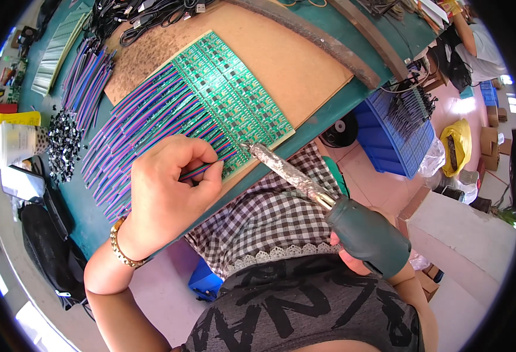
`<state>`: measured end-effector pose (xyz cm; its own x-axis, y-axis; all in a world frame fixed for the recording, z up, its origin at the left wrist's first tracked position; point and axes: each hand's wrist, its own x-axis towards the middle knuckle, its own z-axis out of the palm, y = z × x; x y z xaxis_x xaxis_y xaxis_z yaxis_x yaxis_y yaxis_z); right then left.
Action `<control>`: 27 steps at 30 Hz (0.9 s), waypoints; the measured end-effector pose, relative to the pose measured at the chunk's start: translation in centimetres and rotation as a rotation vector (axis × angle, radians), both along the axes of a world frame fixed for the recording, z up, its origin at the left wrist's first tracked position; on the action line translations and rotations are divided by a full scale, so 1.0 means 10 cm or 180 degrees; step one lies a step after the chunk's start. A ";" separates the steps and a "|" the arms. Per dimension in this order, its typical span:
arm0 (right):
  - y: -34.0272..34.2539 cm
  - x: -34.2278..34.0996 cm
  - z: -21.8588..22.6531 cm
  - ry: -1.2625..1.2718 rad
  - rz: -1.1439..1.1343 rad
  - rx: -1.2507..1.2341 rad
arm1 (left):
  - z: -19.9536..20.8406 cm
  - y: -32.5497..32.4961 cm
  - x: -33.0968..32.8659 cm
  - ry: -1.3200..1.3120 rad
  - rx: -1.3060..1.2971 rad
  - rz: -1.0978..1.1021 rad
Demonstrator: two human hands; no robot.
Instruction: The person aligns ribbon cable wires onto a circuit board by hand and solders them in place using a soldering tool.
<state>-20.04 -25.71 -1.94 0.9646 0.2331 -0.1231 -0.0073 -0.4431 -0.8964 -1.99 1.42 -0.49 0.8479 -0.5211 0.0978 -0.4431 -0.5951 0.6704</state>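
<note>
Green cloth-like covering lay on the work table [88, 226], and on it a brown sheet [287, 64] was placed under the circuit board [228, 82], which was the landmark of this place. Over the left part of the circuit board, many coloured wires [117, 158] lay in slanting rows. At its lower edge, the left hand [173, 182] had thumb and forefinger pinched together on a wire strip [193, 173]. To the lower right of the circuit board, the right hand [353, 261] was closed around the handle of a soldering iron [290, 173], though most of its fingers were hidden. The iron's tip was at the board's lower right part; whether it touched, one cannot tell. Left of the circuit board were a loose wire bundle [88, 82] and a pile of small black parts [64, 146]. Beyond its right side, a blue crate [396, 138] stood.
</note>
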 end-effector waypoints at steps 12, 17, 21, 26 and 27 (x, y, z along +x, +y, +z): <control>0.04 -0.24 -0.34 0.0440 -0.0401 0.0194 | 0.02 0.00 0.01 0.0036 0.0076 0.0016; -0.03 -0.16 -0.18 0.0665 -0.0219 -0.0354 | -0.02 -0.03 0.00 -0.0017 -0.0218 0.0135; 0.01 -0.14 -0.15 0.0403 -0.0492 -0.0041 | -0.02 -0.04 0.00 0.0034 -0.0128 0.0172; 0.07 -0.03 -0.06 0.0263 -0.0572 -0.0226 | -0.02 -0.02 0.00 0.0095 -0.0209 0.0154; 0.09 0.01 -0.01 0.0192 -0.0582 -0.0300 | -0.02 -0.02 0.00 0.0090 -0.0118 0.0164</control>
<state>-19.96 -24.83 -2.06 0.9801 0.0397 -0.1947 -0.1475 -0.5114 -0.8466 -1.99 1.21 -0.67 0.8761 -0.4732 0.0920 -0.3932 -0.5911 0.7042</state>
